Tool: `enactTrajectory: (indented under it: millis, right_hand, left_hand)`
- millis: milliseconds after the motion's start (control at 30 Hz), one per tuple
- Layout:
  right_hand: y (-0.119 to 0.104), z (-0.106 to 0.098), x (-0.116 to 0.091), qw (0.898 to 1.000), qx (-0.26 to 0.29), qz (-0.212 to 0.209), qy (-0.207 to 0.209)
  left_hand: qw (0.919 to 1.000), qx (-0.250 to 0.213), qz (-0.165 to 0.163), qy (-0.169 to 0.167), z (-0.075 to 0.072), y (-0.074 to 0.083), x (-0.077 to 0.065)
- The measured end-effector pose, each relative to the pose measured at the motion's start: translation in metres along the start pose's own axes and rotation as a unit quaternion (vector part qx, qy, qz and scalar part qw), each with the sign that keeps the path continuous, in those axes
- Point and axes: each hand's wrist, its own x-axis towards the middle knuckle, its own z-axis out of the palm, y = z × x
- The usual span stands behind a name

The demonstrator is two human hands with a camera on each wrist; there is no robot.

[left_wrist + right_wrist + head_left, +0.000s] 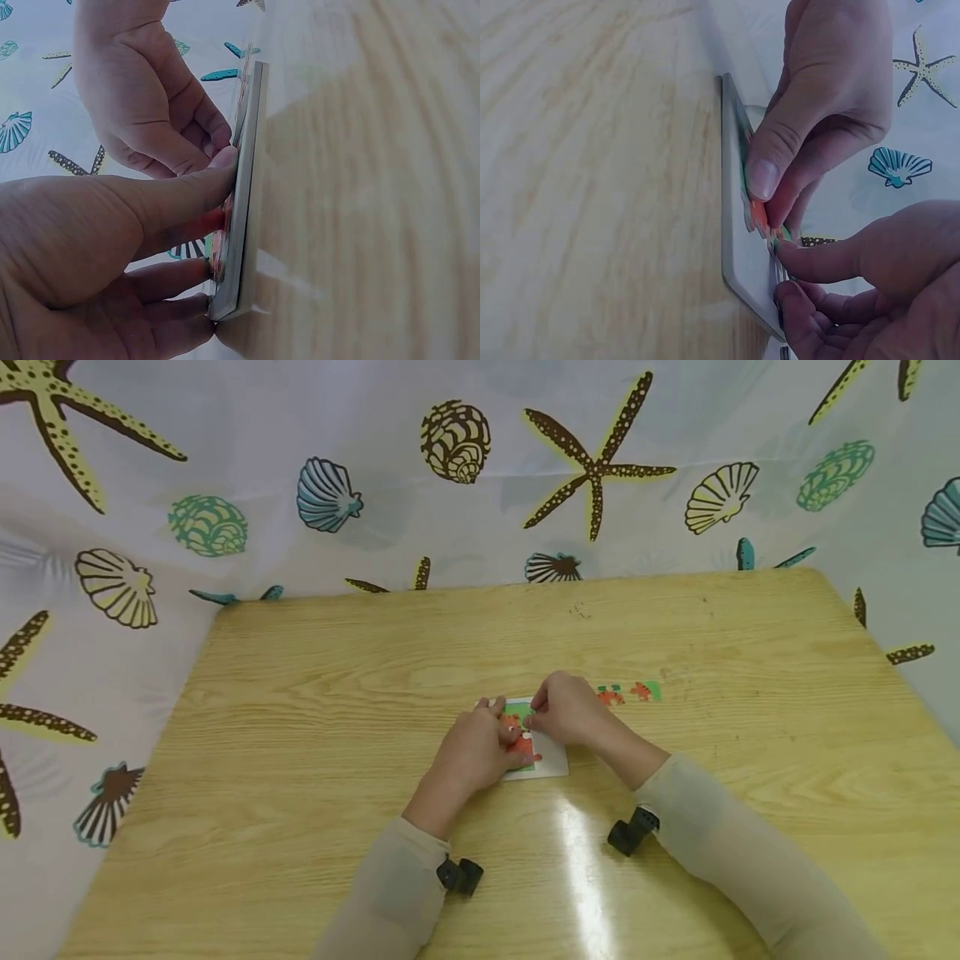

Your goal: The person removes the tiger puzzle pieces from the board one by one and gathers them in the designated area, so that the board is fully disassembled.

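Note:
A white puzzle board [553, 762] lies on the table with a joined picture of orange and green jigsaw pieces [522, 745] on its left part. My left hand [474, 745] rests over the board's left side, its thumb and fingers pressing the joined pieces. In the left wrist view its other fingertips [187, 330] touch the board's edge. At the picture's upper right, my right hand [572, 710] pinches a jigsaw piece [778, 264] between thumb and index finger. That piece is mostly hidden by the fingers and sits close over the board.
Loose orange and green pieces [611, 697] lie just right of my right hand, with another loose piece [645, 691] beside them. The wooden table [337, 693] is backed by a white cloth [390, 410] printed with shells and starfish.

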Motion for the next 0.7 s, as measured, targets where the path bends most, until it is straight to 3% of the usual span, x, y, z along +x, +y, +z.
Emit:
enactTrajectory:
  millis: [100, 200, 400, 700]
  right_hand:
    - [0.001, -0.004, 0.001, 1.0, 0.024, 0.008, -0.004]
    - [0.005, -0.006, 0.004, 0.996, 0.085, 0.027, -0.008]
    - [0.014, -0.006, 0.009, 0.97, 0.236, 0.049, -0.017]
    - [0.026, -0.02, -0.002, 0.944, 0.328, 0.042, -0.024]
  left_hand:
    - [1.0, -0.001, -0.005, 0.0, 0.0, 0.001, 0.0]
    - [0.9999, -0.008, -0.012, -0.003, 0.0, 0.002, 0.0]
    - [0.9997, 0.0, -0.023, -0.01, 0.0, 0.0, 0.001]
    - [0.9996, -0.017, -0.021, -0.008, 0.0, -0.001, 0.002]
